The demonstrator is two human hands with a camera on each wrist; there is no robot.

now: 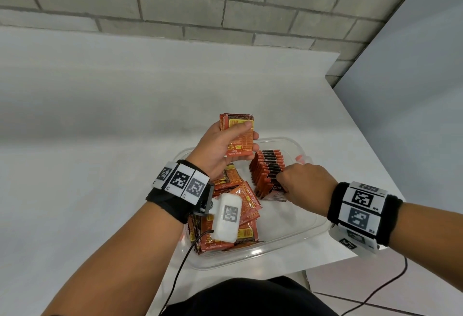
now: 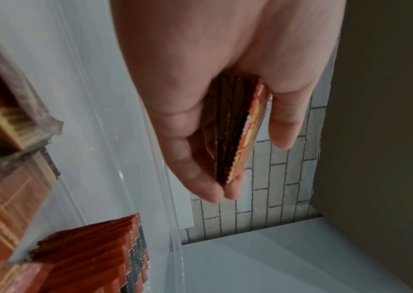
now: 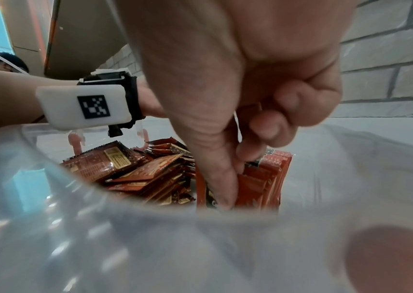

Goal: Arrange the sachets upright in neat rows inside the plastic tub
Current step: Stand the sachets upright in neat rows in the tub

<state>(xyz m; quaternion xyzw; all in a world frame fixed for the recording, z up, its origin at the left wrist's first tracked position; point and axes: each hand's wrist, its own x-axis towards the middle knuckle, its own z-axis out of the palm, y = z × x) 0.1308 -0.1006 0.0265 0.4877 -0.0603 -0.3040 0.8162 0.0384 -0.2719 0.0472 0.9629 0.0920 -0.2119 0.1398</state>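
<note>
A clear plastic tub [image 1: 250, 260] stands on the white table. My left hand [image 1: 250, 137] is raised over its far left rim and grips a stack of orange-red sachets [image 1: 241, 144] between thumb and fingers; the left wrist view shows that stack [image 2: 228, 126] edge-on in the left hand [image 2: 253, 164]. An upright row of sachets [image 1: 268, 170] stands at the tub's far right. My right hand [image 1: 283, 182] reaches into the tub at the row's near end. In the right wrist view, the right hand [image 3: 235, 178] pinches the nearest sachets of the row [image 3: 270, 178]. A loose pile of sachets [image 1: 233, 215] fills the tub's left side.
The white table [image 1: 125, 115] meets a grey brick wall at the back, and its edge runs diagonally at the right. A grey panel [image 1: 413, 90] stands on the right. A black cable [image 1: 180, 265] hangs from my left wrist camera. The tub's near right floor is bare.
</note>
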